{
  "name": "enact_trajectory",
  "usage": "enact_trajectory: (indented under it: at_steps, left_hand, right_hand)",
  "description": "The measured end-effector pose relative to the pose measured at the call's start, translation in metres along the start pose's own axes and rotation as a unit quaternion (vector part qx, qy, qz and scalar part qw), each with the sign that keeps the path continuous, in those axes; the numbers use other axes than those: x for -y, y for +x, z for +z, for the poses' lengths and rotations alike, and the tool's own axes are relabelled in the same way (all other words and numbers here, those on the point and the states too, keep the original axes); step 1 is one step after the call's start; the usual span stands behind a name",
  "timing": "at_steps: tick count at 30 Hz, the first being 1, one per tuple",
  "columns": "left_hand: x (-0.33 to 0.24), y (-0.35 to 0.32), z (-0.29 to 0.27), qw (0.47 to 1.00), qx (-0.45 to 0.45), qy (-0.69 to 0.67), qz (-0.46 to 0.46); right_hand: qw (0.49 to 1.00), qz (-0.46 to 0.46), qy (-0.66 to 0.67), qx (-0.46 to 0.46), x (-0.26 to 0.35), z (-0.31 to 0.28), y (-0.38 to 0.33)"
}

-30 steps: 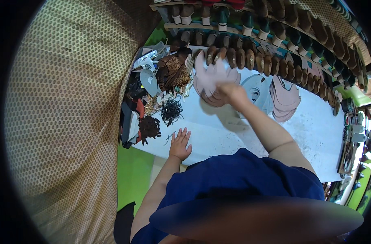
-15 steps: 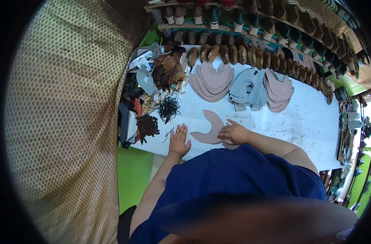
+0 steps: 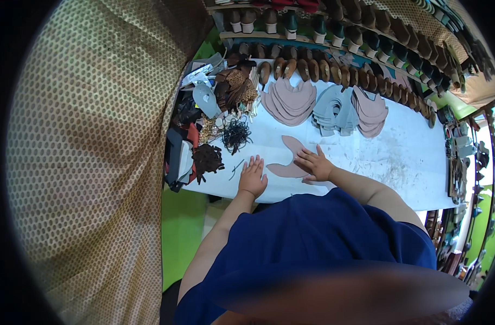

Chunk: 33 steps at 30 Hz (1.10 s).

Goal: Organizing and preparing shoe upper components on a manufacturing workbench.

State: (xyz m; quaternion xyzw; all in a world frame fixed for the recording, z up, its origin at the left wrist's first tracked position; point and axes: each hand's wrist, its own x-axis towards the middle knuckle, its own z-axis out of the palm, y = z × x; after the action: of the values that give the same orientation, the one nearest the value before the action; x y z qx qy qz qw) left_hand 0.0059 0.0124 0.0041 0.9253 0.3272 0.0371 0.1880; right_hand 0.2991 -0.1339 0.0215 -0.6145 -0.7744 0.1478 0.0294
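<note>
A crescent-shaped pink cut piece, like a shoe upper, lies flat on the white-covered table. My right hand rests on its right part with fingers spread, hiding that end. To the left of the piece, my left hand lies palm down on the table, fingers stretched out and holding nothing. Thin dark strips lie just beyond its left side. Farther back stand a stack of similar pink pieces, a grey-blue stack and a second pink stack.
At the table's left are a tangle of black cords, a dark brown pile and leopard-patterned material. A row of brown shoe forms lines the back edge, below shelves of shoes. A patterned curtain hangs on the left.
The whole view has shifted slightly, so the table sits higher and farther right. My right hand's fingers now spread more over the pink piece. My left hand stays flat beside the strips.
</note>
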Motion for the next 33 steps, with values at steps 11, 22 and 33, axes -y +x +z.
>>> enact_trajectory:
  at_steps: [11,22,33]
  left_hand:
    - [0.038,-0.016,-0.005,0.995,0.002,0.001,0.099]
    - [0.055,-0.022,-0.015,0.996,0.004,0.006,0.085]
    - [0.059,-0.024,-0.015,0.995,-0.024,-0.02,0.091]
  right_hand:
    - [0.973,0.182,0.021,-0.137,0.052,0.02,0.129]
    - [0.943,0.269,0.078,-0.178,0.077,0.023,0.218]
    - [0.885,0.244,0.173,-0.357,0.074,-0.029,0.216]
